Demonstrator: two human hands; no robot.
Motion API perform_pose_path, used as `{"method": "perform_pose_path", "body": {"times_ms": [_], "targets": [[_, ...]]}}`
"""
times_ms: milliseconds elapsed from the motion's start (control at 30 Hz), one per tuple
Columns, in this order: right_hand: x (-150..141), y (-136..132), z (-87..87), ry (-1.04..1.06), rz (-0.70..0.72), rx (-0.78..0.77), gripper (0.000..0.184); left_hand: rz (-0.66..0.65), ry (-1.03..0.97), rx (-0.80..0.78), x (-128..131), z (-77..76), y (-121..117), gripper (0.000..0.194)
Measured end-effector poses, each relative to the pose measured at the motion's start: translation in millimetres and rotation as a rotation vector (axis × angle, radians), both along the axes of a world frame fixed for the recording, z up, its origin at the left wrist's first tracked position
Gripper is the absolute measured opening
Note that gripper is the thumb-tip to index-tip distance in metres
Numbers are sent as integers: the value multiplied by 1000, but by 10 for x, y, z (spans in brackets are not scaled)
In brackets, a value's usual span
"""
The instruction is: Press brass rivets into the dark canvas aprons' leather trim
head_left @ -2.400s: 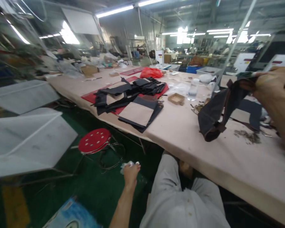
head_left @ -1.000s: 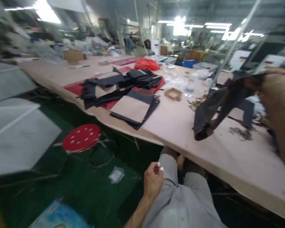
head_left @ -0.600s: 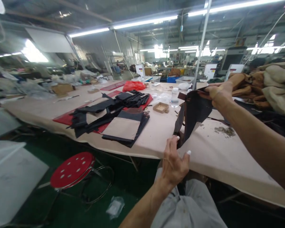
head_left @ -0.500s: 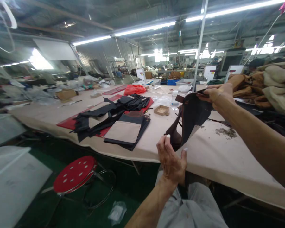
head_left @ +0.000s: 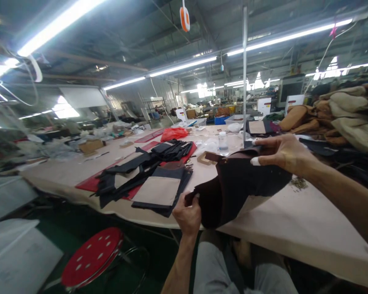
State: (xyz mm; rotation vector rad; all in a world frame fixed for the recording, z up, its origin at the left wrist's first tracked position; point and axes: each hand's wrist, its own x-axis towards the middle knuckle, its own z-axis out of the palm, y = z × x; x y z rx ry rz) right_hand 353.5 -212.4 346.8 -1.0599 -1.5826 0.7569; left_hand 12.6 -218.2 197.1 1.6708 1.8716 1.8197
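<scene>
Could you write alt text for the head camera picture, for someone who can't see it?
Two bare hands, left hand and right hand, hold a dark brown fabric piece above a long beige table. Black cut pieces lie further along it.

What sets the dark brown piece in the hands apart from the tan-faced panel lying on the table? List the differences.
The dark brown leather-like piece is held up off the table by the left hand and right hand; the tan-faced rectangular panel lies untouched on the pink table. The brown piece is draped and irregular; the panel is flat and square-edged. The piece is one dark colour; the panel is tan with a black border. Both look like cut sheet material.
</scene>
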Motion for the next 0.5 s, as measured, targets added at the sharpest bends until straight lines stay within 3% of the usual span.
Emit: {"method": "perform_pose_path", "body": {"times_ms": [100, 233, 367, 500], "targets": [[118, -153, -97, -1, 54, 37, 62, 74, 2, 71, -110, 130, 20, 19], [231, -337, -245, -202, -87, 181, 27, -48, 19, 73, -270, 303, 83, 16], [219, -489, -252, -504, -192, 404, 15, -96, 51, 22, -302, 338, 163, 16], [163, -538, -193, -643, -267, 529, 13, -129, 19, 2, -264, 351, 282, 15]]}}
